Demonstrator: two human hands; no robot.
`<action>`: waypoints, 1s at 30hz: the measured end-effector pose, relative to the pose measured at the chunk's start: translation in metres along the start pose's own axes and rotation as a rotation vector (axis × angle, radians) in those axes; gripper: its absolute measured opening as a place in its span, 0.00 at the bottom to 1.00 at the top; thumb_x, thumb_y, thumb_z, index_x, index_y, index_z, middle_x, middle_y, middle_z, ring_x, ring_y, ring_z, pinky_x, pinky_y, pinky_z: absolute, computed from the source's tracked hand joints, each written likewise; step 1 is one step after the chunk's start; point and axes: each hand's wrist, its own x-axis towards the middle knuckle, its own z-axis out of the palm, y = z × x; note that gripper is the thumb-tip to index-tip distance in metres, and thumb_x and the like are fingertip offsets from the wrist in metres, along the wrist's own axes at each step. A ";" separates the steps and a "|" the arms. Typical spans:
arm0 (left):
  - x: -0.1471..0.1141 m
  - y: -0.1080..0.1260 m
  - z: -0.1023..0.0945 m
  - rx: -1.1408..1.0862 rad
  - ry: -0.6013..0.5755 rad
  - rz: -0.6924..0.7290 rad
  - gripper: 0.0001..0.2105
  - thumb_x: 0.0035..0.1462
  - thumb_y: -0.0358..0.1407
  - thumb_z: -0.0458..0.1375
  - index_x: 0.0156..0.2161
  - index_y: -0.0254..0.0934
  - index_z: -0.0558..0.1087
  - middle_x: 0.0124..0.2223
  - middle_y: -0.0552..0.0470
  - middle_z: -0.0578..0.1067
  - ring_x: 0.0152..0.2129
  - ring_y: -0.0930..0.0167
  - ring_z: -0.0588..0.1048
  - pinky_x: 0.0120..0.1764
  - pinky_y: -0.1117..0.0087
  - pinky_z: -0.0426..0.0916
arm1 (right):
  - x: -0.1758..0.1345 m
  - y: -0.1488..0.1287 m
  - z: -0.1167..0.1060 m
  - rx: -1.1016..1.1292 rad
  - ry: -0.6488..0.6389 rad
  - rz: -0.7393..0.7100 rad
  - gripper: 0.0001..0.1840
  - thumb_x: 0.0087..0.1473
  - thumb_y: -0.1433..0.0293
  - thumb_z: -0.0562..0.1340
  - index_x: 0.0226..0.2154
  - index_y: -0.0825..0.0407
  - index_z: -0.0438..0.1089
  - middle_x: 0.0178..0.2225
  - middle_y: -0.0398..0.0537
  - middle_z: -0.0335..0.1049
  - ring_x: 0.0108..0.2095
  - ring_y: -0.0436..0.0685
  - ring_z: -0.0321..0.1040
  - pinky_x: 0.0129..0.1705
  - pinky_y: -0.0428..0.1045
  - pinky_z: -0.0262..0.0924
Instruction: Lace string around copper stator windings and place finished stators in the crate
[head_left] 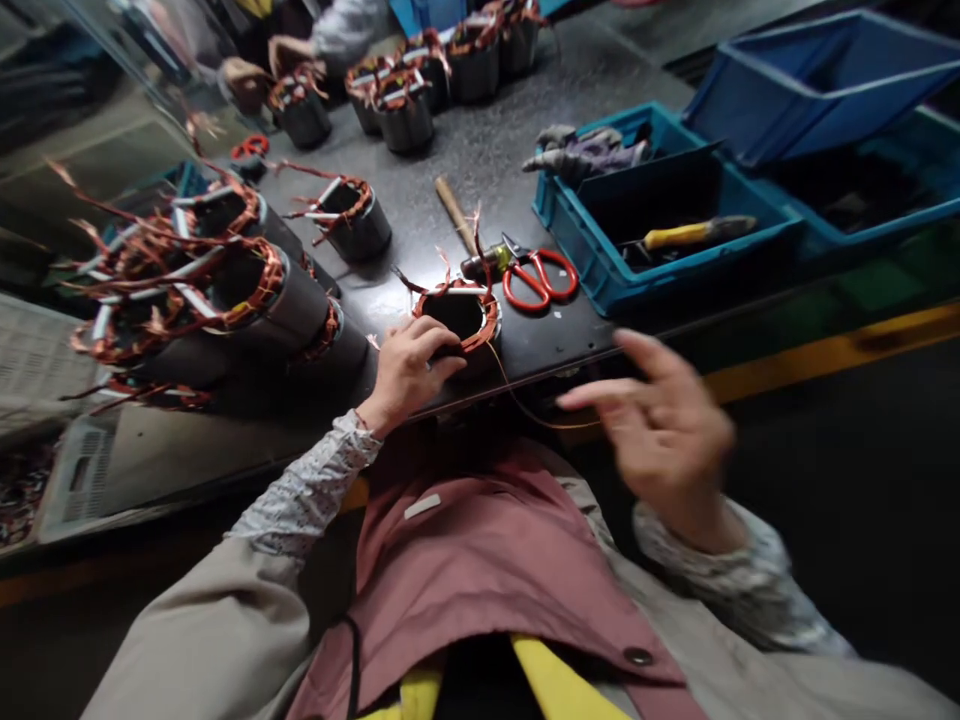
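Observation:
A motor stator (478,343) with copper windings and a dark metal core stands near the table's front edge. My left hand (409,368) grips the near left of its rim, fingers bent over the winding. A thin tan cord (541,421) leaves the right side of the winding and sags across to my right hand (667,430), raised in front of the table edge. Two of that hand's fingers stretch out apart; the others curl where the cord runs in, slightly blurred. Red-handled scissors (537,283) and a hammer (457,215) lie just behind the stator.
Several stators (255,280) are stacked at left; one stator (351,220) stands alone, others (405,110) farther back. A co-worker's hands (259,75) touch a stator at the back. At right, a blue bin (592,265) holds gloves (585,152) and a yellow-handled tool (679,235).

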 end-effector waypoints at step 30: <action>0.003 0.009 -0.020 -0.112 -0.047 0.086 0.13 0.57 0.33 0.57 0.48 0.41 0.73 0.50 0.48 0.74 0.48 0.64 0.71 0.51 0.61 0.65 | -0.024 0.012 0.071 -0.716 -0.048 -0.486 0.18 0.54 0.77 0.58 0.15 0.51 0.60 0.12 0.40 0.54 0.17 0.49 0.50 0.22 0.49 0.43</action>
